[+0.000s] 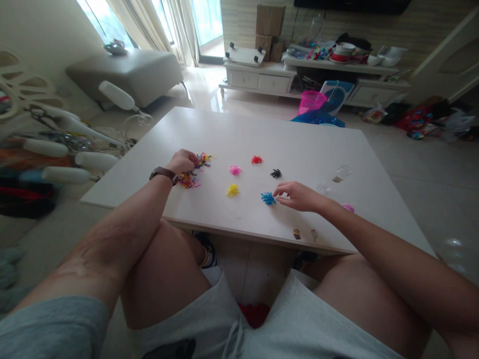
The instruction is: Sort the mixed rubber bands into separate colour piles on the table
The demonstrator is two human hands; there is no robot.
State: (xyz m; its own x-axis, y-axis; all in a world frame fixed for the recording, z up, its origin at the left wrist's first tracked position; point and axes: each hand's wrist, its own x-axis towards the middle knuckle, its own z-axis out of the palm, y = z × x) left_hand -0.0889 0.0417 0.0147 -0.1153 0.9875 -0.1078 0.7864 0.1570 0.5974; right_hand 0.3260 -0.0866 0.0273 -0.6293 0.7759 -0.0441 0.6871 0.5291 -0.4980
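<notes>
White tabletop [307, 142], tiled floor [396, 152] around it; label [337, 179] on the clear container [343, 172] illegible. Left hand [183, 161] curls over the mixed-colour pile [189, 181], table's left side; grip cannot be determined. Right hand [296, 196], fingers loosely bent, at the blue pile's [267, 198] edge; any hold likewise indeterminable.

The left hand [182, 161] is at a mixed pile [187, 181], right hand [297, 196] by blue pieces [267, 198].
</notes>
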